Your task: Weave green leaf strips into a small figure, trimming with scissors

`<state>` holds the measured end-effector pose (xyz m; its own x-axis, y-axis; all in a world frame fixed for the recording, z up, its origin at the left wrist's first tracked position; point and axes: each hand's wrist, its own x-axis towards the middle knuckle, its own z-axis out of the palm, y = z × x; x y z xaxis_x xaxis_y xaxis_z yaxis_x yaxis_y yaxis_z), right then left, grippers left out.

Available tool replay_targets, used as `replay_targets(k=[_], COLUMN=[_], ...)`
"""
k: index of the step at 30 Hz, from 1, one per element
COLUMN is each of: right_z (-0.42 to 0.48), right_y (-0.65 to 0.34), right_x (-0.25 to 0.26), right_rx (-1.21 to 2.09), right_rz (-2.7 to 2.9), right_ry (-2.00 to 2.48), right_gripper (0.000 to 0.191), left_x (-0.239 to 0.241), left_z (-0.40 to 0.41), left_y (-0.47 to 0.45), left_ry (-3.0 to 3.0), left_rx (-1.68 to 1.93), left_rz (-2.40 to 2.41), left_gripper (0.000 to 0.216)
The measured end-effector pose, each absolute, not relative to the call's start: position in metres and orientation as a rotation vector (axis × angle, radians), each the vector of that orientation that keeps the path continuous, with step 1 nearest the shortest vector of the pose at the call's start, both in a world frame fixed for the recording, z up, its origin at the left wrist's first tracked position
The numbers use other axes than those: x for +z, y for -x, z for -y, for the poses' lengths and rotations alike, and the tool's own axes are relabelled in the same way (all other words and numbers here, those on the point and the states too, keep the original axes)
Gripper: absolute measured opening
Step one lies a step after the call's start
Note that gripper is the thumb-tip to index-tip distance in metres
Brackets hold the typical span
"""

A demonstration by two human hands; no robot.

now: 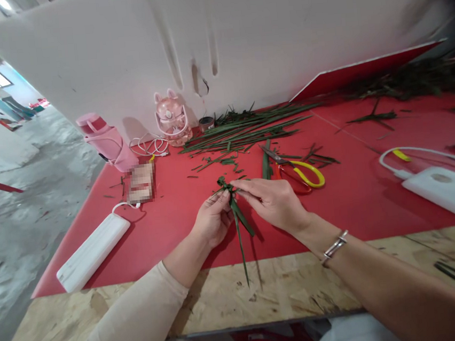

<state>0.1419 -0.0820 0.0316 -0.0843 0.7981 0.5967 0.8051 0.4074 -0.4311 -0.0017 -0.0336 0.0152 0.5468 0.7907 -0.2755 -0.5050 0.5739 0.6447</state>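
A small knotted piece of green leaf strips (223, 184) is held up over the red tabletop, with two long ends (240, 223) hanging below it. My left hand (215, 217) grips it between thumb and fingers. From the other side, my right hand (272, 198) pinches at the same piece with closed thumb and forefinger; exactly which strip lies between them is too small to tell. Just beyond my right hand rest scissors with yellow handles (309, 174), lying partly open. Beside their blades lies a wide green leaf strip (266, 164).
Long green leaf strips (247, 129) and scraps lie along the back, with a darker leaf heap (415, 77) far right. A pink bottle (106, 142), a clear pink bottle (172, 122), a small tin (207, 123) and white power banks (94, 252) with cables stand or lie around.
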Motion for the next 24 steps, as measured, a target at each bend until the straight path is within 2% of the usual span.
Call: replay_targets(k=[4,9,16,24], right_z=[0.082,0.08,0.08,0.077], right_y=[-0.137,-0.138,-0.143,-0.129], right_x=[0.031,0.031,0.037,0.032], right_rx=[-0.004,0.056,0.163,0.434], right_rz=[1.828,1.798,1.848,1.469], right_ry=[1.432,1.413,1.307,1.31], right_gripper=[0.015,0.024,0.018,0.014], left_x=[0.014,0.015,0.017,0.021], left_z=[0.032,0.033,0.036,0.037], left_y=[0.003,0.002,0.001,0.001], left_ry=[-0.53,-0.529,-0.572,-0.59], left_rx=[0.82,0.827,0.783,0.794], left_rz=[-0.617,-0.594,-0.594,-0.641], left_gripper=[0.008,0.005,0.01,0.008])
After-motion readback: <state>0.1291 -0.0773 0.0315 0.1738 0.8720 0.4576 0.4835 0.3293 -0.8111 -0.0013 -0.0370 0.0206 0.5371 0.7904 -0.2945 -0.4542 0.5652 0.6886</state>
